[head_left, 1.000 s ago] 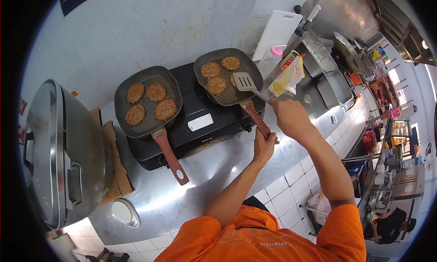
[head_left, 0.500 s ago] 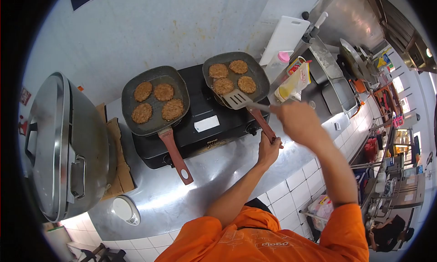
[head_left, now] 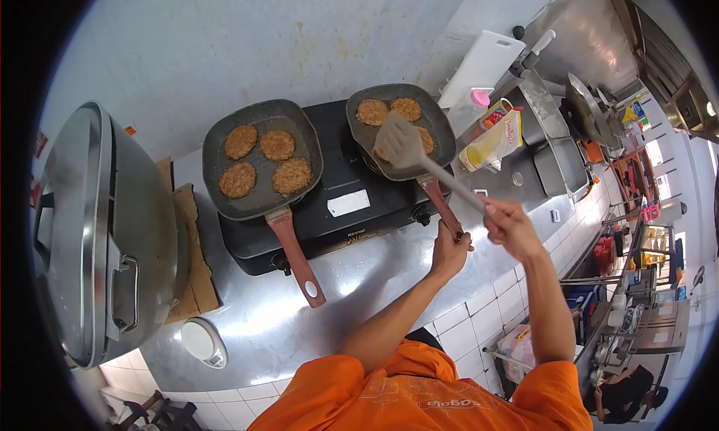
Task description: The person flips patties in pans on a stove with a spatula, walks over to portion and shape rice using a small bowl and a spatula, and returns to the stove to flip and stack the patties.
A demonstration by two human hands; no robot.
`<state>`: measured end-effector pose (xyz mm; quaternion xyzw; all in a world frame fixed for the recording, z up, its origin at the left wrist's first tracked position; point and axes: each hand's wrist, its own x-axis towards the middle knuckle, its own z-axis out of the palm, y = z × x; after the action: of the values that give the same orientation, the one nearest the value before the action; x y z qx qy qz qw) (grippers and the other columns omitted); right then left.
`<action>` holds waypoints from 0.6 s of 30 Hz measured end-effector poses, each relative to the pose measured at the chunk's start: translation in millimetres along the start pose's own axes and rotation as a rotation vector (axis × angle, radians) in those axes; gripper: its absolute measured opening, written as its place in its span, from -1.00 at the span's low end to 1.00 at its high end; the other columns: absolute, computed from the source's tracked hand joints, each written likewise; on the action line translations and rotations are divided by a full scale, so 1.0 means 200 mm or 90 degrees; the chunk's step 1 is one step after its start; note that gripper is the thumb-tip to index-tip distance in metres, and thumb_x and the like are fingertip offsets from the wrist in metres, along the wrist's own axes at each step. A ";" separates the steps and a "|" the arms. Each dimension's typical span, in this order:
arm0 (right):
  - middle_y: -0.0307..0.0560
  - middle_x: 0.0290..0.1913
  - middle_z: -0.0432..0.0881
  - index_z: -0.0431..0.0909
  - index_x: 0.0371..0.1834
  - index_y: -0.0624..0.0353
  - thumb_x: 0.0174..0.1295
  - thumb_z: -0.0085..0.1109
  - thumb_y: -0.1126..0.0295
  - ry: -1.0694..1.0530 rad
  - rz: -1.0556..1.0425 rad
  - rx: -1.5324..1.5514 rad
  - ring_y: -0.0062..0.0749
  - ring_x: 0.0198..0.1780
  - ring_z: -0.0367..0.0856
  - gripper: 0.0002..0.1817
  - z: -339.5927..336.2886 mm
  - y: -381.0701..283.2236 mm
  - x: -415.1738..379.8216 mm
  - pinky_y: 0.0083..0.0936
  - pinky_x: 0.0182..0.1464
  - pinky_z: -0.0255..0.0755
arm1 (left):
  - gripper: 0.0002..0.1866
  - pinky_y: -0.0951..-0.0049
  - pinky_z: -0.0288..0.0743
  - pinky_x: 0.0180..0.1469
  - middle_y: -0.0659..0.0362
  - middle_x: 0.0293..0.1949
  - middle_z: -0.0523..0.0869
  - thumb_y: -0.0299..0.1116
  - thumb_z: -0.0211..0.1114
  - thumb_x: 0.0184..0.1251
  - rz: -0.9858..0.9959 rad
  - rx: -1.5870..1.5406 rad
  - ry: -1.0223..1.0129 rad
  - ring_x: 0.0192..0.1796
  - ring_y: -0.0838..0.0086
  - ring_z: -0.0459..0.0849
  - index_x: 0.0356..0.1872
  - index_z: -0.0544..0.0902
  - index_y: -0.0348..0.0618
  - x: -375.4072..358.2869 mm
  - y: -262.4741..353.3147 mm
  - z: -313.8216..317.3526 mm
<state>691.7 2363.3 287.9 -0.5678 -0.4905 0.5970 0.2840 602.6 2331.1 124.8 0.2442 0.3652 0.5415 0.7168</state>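
Note:
My left hand (head_left: 452,251) is wrapped round the reddish handle of the right frying pan (head_left: 442,105), which sits on a black two-burner gas stove (head_left: 343,169). Held by its handle in my right hand (head_left: 511,227) is a grey slotted spatula (head_left: 408,148), its blade raised over that pan. Behind the blade, the pan's lower patties are partly hidden; a browned patty (head_left: 372,112) shows plainly at its upper left. On the left burner, another frying pan (head_left: 258,120) holds several browned patties (head_left: 277,145), its handle pointing towards me.
A big lidded metal pot (head_left: 142,229) stands at the left beside cardboard (head_left: 196,274). Near the counter's front lies a white kitchen scale (head_left: 202,343). Right of the stove are an oil pouch (head_left: 490,143), a pink-capped bottle (head_left: 470,109) and a white cutting board (head_left: 483,68). A person (head_left: 625,393) is far right.
My right hand has drawn back and down, and the spatula has lifted from the right pan's lower edge to above its patties. My left hand keeps hold of the pan handle.

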 end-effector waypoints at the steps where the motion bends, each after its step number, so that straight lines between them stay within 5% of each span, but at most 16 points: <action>1: -0.43 -0.49 0.30 0.55 0.39 0.18 0.56 0.10 0.29 0.024 -0.017 -0.047 -0.74 -0.52 0.17 -0.59 0.01 -0.08 0.01 -0.70 -0.52 -0.01 | -0.65 0.41 0.75 -0.26 0.10 -0.19 0.47 -0.66 0.17 0.37 -0.004 -0.006 0.003 -0.27 0.43 0.67 0.09 0.28 -0.30 0.00 0.00 0.00; 2: -0.44 -0.49 0.29 0.56 0.38 0.18 0.56 0.10 0.29 0.048 -0.036 -0.094 -0.75 -0.51 0.17 -0.59 0.02 -0.16 0.02 -0.69 -0.52 -0.01 | -0.65 0.41 0.75 -0.27 0.10 -0.19 0.47 -0.66 0.17 0.37 -0.008 -0.011 0.005 -0.27 0.43 0.67 0.09 0.27 -0.30 0.00 -0.01 0.00; 3: -0.26 -0.54 0.46 0.60 0.34 0.19 0.52 0.13 0.32 0.076 -0.060 -0.214 -0.53 -0.58 0.32 -0.60 0.02 -0.24 0.05 -0.55 -0.52 0.16 | -0.65 0.41 0.75 -0.27 0.10 -0.19 0.46 -0.66 0.17 0.37 -0.008 -0.003 0.005 -0.27 0.43 0.67 0.09 0.28 -0.30 0.01 -0.01 0.00; 6: 0.11 -0.46 0.65 0.66 0.22 0.23 0.46 0.14 0.36 0.108 -0.347 -0.664 -0.12 -0.51 0.57 -0.65 0.08 -0.33 0.16 -0.32 -0.38 0.40 | -0.65 0.41 0.75 -0.26 0.09 -0.19 0.46 -0.65 0.18 0.36 -0.010 0.017 0.006 -0.27 0.43 0.67 0.08 0.28 -0.31 0.00 -0.01 0.00; 7: 0.30 -0.31 0.69 0.70 0.10 0.26 0.39 0.17 0.41 0.112 -0.221 -0.747 0.16 -0.27 0.69 -0.70 0.19 -0.41 0.13 -0.14 -0.14 0.51 | -0.65 0.41 0.74 -0.26 0.09 -0.19 0.46 -0.64 0.18 0.36 -0.009 0.017 0.007 -0.27 0.42 0.68 0.08 0.28 -0.31 0.00 0.00 0.00; 11: 0.25 -0.32 0.71 0.73 0.05 0.23 0.33 0.19 0.44 0.061 -0.345 -0.861 0.18 -0.18 0.69 -0.72 0.26 -0.42 0.05 -0.02 -0.08 0.51 | -0.66 0.36 0.65 -0.31 0.07 -0.28 0.58 -0.53 0.22 0.38 0.016 0.048 0.020 -0.41 0.34 0.76 0.05 0.27 -0.26 0.01 -0.02 0.00; 14: 0.24 -0.32 0.72 0.74 0.04 0.23 0.32 0.20 0.43 0.048 -0.243 -0.907 0.17 -0.18 0.69 -0.72 0.31 -0.60 0.04 -0.03 -0.09 0.52 | -0.66 0.34 0.64 -0.32 0.07 -0.29 0.58 -0.53 0.22 0.37 0.018 0.043 0.021 -0.40 0.34 0.76 0.02 0.27 -0.25 0.00 -0.02 0.00; 18: 0.25 -0.29 0.72 0.73 0.04 0.25 0.29 0.17 0.48 -0.005 -0.265 -1.000 0.14 -0.21 0.71 -0.70 0.37 -0.62 0.25 -0.03 -0.10 0.53 | -0.67 0.32 0.64 -0.32 0.06 -0.29 0.58 -0.52 0.22 0.37 0.012 0.050 0.016 -0.40 0.33 0.77 0.00 0.26 -0.25 0.01 -0.02 0.00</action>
<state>584.0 2432.3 370.7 -0.4966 -0.8627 0.0150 -0.0939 604.7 2331.6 122.0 0.2687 0.3928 0.5366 0.6969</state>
